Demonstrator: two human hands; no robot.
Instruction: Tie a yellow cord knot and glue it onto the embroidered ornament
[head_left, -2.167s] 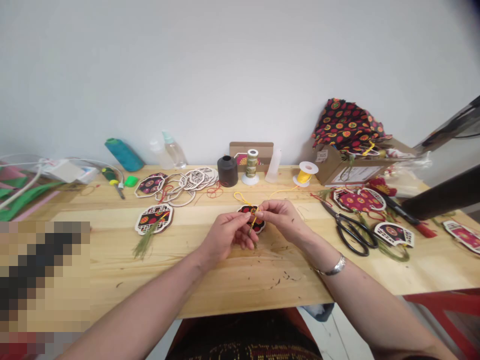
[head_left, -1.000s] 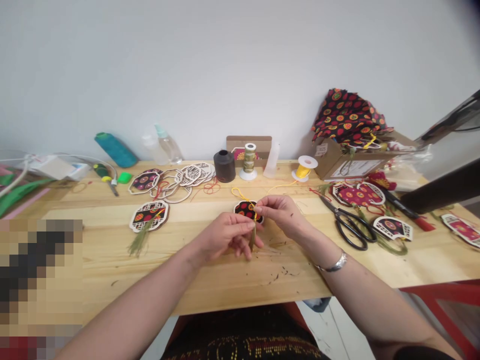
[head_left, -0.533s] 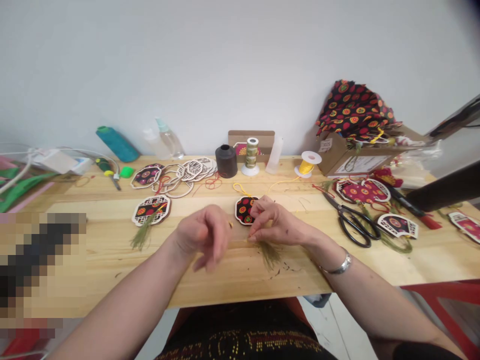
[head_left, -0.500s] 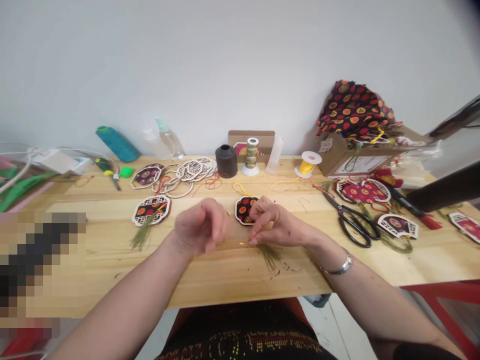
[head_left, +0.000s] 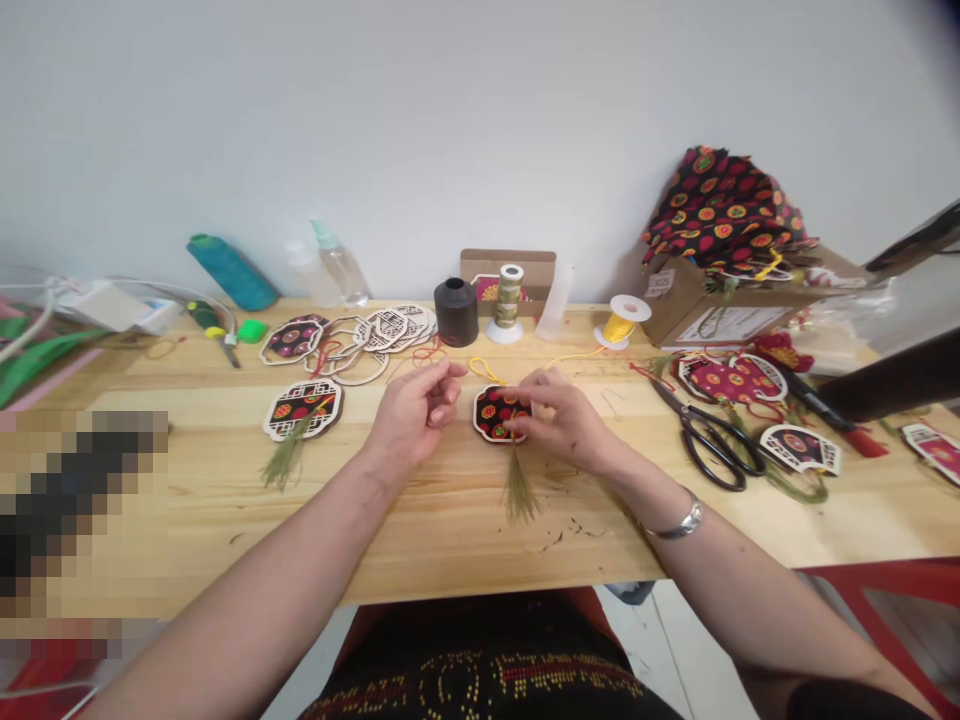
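Note:
A small fabric-covered ornament [head_left: 492, 414], black with red and orange flower motifs and a pale rim, lies in front of me. It has a yellow cord loop [head_left: 486, 370] at its top and an olive tassel [head_left: 521, 492] below. My right hand [head_left: 566, 418] is over its right side, thumb and fingers apart and reaching onto its face; whether they press on it is hard to tell. Left of the ornament, and apart from it, my left hand [head_left: 420, 408] has its fingers curled in; anything between them is hidden. Another tasselled ornament [head_left: 302, 408] with lattice trim lies farther left.
Black-handled scissors [head_left: 712, 440] and more ornaments [head_left: 801, 450] lie to the right. Along the back stand a black thread cone [head_left: 456, 312], a gold thread spool [head_left: 509, 305], a yellow cord spool [head_left: 621, 322] and a cardboard box [head_left: 720, 310]. Lattice frames [head_left: 390, 330] lie back left.
My left hand has moved up and slightly right, its fingers now more curled. My right hand has opened from a pinch and shifted over the ornament. The tassel now hangs straighter toward me.

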